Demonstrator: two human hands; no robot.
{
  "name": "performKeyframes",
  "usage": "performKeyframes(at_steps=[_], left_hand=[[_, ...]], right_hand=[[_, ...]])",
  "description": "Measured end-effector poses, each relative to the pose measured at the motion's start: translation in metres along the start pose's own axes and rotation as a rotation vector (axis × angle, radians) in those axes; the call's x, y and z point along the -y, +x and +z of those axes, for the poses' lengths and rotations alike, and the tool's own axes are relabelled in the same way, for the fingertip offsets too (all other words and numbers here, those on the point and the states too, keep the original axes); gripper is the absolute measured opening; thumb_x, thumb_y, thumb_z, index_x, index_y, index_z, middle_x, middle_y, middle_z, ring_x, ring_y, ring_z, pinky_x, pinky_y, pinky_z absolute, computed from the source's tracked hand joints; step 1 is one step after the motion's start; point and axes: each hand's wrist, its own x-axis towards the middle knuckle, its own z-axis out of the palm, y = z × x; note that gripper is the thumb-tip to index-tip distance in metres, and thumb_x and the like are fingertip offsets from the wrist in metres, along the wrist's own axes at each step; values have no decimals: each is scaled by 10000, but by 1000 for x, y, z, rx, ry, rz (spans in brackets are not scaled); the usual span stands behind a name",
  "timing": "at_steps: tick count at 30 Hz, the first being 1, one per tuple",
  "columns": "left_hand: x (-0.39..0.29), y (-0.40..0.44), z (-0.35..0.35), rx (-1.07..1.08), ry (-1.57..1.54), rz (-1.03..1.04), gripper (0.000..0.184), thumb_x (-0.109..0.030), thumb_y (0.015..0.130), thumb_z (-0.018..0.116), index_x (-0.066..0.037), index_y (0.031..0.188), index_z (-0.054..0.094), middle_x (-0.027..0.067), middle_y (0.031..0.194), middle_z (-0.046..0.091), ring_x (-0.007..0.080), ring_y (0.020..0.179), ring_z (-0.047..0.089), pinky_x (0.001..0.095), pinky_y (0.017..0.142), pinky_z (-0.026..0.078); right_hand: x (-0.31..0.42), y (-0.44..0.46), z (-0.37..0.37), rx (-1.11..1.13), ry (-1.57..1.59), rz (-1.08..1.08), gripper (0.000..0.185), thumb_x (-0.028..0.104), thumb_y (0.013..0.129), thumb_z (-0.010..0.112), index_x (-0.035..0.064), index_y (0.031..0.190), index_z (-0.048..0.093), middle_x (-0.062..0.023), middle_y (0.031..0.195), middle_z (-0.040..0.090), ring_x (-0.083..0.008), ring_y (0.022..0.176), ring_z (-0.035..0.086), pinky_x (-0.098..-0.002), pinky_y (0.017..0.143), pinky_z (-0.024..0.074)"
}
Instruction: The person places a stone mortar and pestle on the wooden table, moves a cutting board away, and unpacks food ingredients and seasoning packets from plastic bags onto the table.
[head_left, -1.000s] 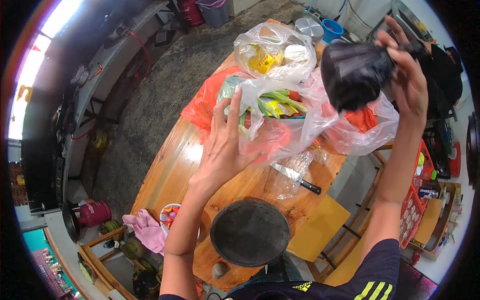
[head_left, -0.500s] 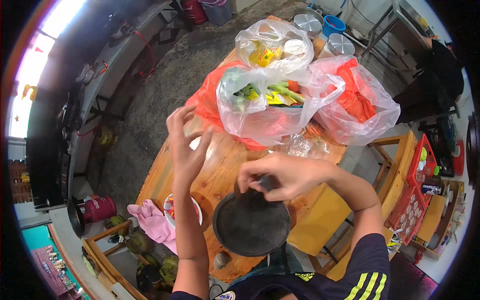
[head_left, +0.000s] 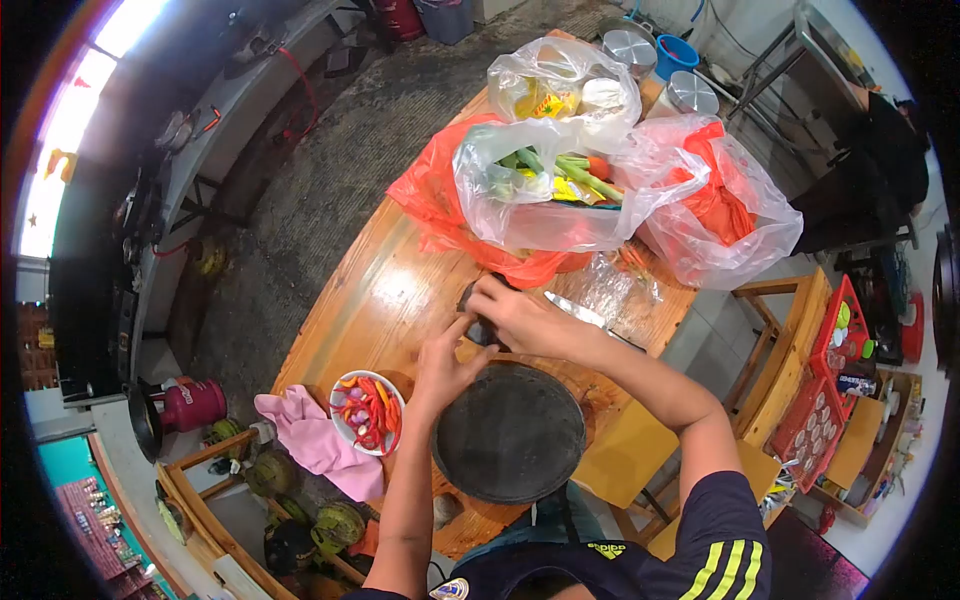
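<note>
Head view: shows small black plastic bag (head_left: pixel 484 332) on light-brown wooden table (head_left: pixel 345 335), just beyond round dark stone slab (head_left: pixel 510 435). Pinches bag's upper part with bunched fingers of right hand (head_left: pixel 508 316). Curves left hand (head_left: pixel 441 362) at bag's near left side, thumb parted from index finger; cannot tell whether closed on bag. Shows white bowl (head_left: pixel 367 412) of red chillies and shallots left of slab, beside crumpled pink cloth (head_left: pixel 315 440). Places steel-bladed knife (head_left: pixel 577 311) partly beneath right forearm, near translucent plastic bag (head_left: pixel 535 215) of vegetables.
</note>
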Motion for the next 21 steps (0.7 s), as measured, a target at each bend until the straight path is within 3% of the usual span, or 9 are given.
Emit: performKeyframes(at_steps=[5, 6, 8, 9, 12, 15, 17, 19, 21], left_hand=[[-9, 13, 10, -59, -61, -20, 388, -63, 717, 768, -61, 1086, 647, 105, 1042, 593, 225, 925, 605, 319, 719, 516], [-7, 14, 11, -48, -79, 21, 376, -47, 712, 762, -59, 1072, 651, 104, 1048, 593, 226, 919, 606, 319, 721, 517], [-5, 22, 5, -5, -11, 212, 332, 45, 711, 674, -46, 1030, 658, 100, 1051, 592, 226, 905, 608, 319, 752, 514], [-6, 26, -3, 37, -41, 151, 334, 65, 709, 639, -42, 1025, 657, 97, 1034, 596, 220, 901, 607, 314, 750, 508], [-22, 44, -37, 97, -147, 80, 301, 91, 773, 508, -25, 1005, 661, 106, 951, 618, 221, 865, 618, 307, 744, 495], [-41, 88, -70, -131, -6, 269, 284, 115, 756, 481, 3, 953, 653, 96, 837, 614, 175, 790, 599, 273, 702, 466], [-67, 126, -90, -229, 20, 337, 200, 82, 824, 492, 19, 923, 655, 122, 850, 631, 177, 790, 623, 270, 711, 479], [-81, 175, -87, -313, -39, 398, 153, 26, 858, 514, 15, 915, 656, 123, 870, 641, 176, 788, 630, 276, 713, 487], [-94, 221, -77, -287, -63, 410, 143, -22, 864, 541, 2, 932, 664, 117, 877, 645, 175, 789, 637, 281, 718, 495]], right_hand=[[1, -23, -1, -207, 56, 30, 433, -83, 751, 617, 33, 1150, 497, -164, 1105, 492, -351, 984, 585, -388, 816, 510], [12, -31, -8, -220, -84, 5, 383, -64, 785, 612, 18, 1150, 532, -146, 1127, 533, -278, 953, 627, -341, 785, 532], [47, -35, -46, -232, -14, 50, 339, -22, 788, 618, 16, 1120, 561, -146, 1046, 582, -295, 915, 630, -362, 757, 525], [64, -36, -66, -237, 23, 74, 319, -1, 789, 621, 15, 1105, 576, -147, 1005, 607, -303, 895, 631, -373, 743, 522], [74, -17, -143, -667, -148, -17, 134, 94, 841, 618, 28, 954, 650, -77, 852, 689, -114, 694, 648, -242, 564, 493], [-2, 45, -223, -893, -301, 14, 228, 213, 880, 561, 9, 926, 650, -143, 762, 681, -219, 697, 677, -357, 623, 515], [-57, 77, -259, -617, -651, 459, 270, 231, 852, 585, -15, 942, 652, -174, 870, 689, -309, 796, 670, -377, 746, 525], [-148, 98, -269, -373, -793, 612, 358, 316, 819, 597, -3, 958, 676, -219, 929, 679, -395, 873, 652, -442, 802, 517], [-174, 101, -250, -409, -892, 660, 364, 317, 788, 610, 23, 988, 690, -205, 980, 685, -368, 919, 665, -441, 817, 523]])
